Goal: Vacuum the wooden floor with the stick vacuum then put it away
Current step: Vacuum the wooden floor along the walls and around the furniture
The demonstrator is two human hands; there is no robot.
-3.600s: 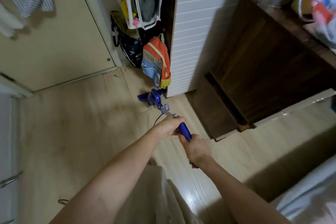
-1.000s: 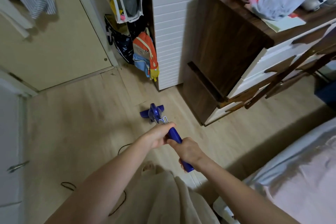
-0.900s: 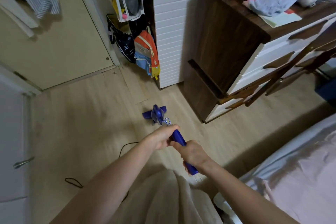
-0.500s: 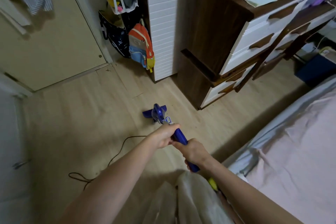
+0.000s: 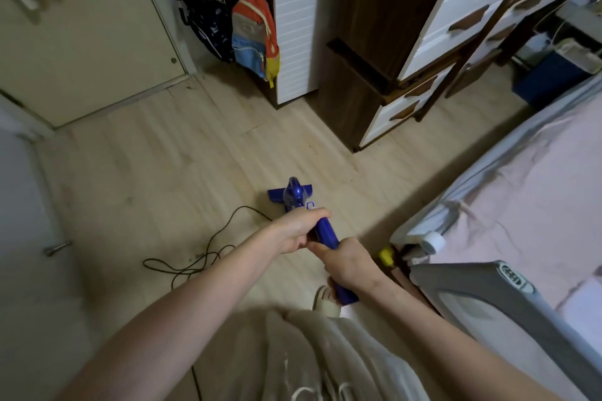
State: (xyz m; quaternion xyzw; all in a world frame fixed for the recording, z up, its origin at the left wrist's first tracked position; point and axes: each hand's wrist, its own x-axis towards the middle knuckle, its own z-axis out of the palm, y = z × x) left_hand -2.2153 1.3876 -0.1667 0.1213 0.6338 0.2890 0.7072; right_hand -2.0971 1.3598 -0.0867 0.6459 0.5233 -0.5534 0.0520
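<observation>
At the left edge of the frame a pale door (image 5: pixel 22 238) with a metal handle is seen, much of it cut off and dim, and a second door (image 5: pixel 81 26) fills the upper left. A black cord (image 5: pixel 208 247) is looped on the wooden floor (image 5: pixel 169 166) at lower left centre; its far end is hidden behind the left forearm. Near the top centre a colourful backpack (image 5: pixel 255 36) is hung beside a white cabinet (image 5: pixel 294 19), with a dark bag behind it only partly visible. At centre, the blue stick vacuum (image 5: pixel 294 195) is stood on the floor, its head resting on the boards and its tube foreshortened. The upper handle is wrapped by the left hand (image 5: pixel 299 231), and the lower end is wrapped by the right hand (image 5: pixel 350 265); each grip is closed round the handle, so most of the handle is covered. To the right, a dark drawer unit (image 5: pixel 407 52) is seen, its top cut off. A bed (image 5: pixel 521 192) occupies the right edge, and small items at its corner are too blurred to be identified.
</observation>
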